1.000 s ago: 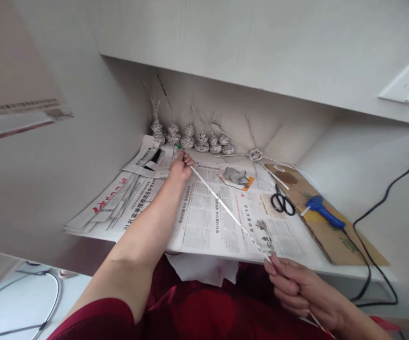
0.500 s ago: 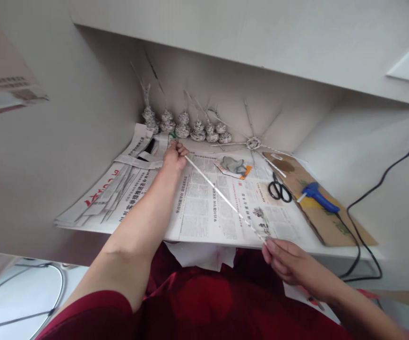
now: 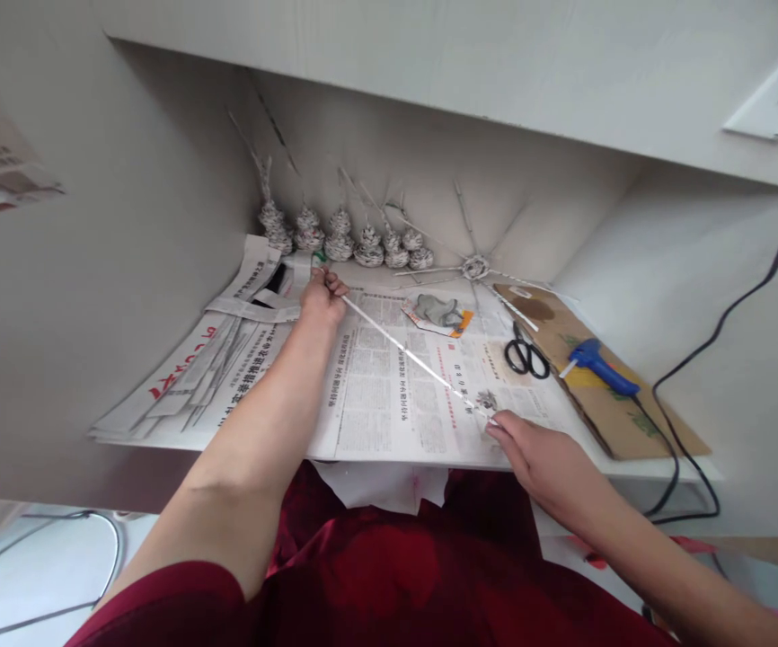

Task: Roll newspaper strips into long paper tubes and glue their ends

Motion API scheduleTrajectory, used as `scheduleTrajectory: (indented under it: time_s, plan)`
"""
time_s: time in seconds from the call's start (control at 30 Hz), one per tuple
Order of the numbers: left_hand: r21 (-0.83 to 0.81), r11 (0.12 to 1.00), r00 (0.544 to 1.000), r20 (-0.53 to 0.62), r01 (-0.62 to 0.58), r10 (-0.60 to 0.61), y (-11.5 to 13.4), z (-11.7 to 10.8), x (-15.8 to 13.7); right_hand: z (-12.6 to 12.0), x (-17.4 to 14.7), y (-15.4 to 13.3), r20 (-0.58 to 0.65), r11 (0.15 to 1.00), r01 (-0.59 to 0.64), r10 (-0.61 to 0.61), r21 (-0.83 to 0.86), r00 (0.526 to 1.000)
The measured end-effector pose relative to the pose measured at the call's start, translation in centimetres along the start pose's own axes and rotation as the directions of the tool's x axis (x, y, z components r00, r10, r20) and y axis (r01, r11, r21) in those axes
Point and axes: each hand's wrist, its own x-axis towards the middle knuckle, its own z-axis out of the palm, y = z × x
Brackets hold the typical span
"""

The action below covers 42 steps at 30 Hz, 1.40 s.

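A thin white rolled-paper stick [image 3: 406,351] runs slantwise above newspaper sheets [image 3: 375,404] spread on the shelf. Its far end is pinched in my left hand [image 3: 323,295], close to a small green-and-white item [image 3: 320,259] at the back. The near end sits between thumb and fingers of my right hand [image 3: 530,454], over the shelf's front edge. Both hands are closed. Right of the stick lie a grey cloth-like lump [image 3: 437,310] on an orange-and-white card and black-handled scissors [image 3: 527,352].
Several gourd-shaped woven paper pieces [image 3: 339,235] line the back wall, beside a spoked woven piece [image 3: 476,268]. A blue glue gun [image 3: 603,367] rests on cardboard [image 3: 622,418], its black cord [image 3: 719,332] trailing right. Folded newspapers and strips [image 3: 190,377] lie at left.
My right hand has moved up and slightly left along with the near end of the paper stick, and has turned over. My left hand keeps its pinch in about the same place.
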Motion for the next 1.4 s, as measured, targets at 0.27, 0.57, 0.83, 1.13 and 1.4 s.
scheduleTrajectory:
  time_s: [0.27, 0.57, 0.83, 1.13, 1.4]
  plan:
    - [-0.052, 0.995, 0.995, 0.051, 0.084, -0.081, 0.2, 0.1, -0.1, 2.6, -0.7, 0.7, 0.633, 0.268, -0.584, -0.156, 0.766, 0.758]
    - [0.005, 0.997, 0.996, 0.044, 0.073, -0.073, -0.9, -0.1, -0.4, 1.7, 1.3, -1.2, 0.020, 0.983, -0.035, 0.032, 0.181, 0.999]
    - [-0.028, 0.989, 0.985, 0.095, 0.146, -0.143, -0.8, 0.4, -1.0, 3.4, 0.9, -0.7, 0.613, 0.297, -0.558, -0.136, 0.775, 0.779]
    - [-0.034, 0.993, 0.991, 0.078, 0.114, -0.111, -1.2, 0.4, -1.1, 1.5, 2.4, -2.2, 0.286, 0.834, -0.187, 0.037, 0.519, 0.958]
    - [-0.069, 0.984, 0.980, 0.128, 0.162, -0.152, -1.1, 0.8, -1.7, 3.3, 3.6, -2.7, 0.410, 0.628, -0.318, -0.001, 0.710, 0.912]
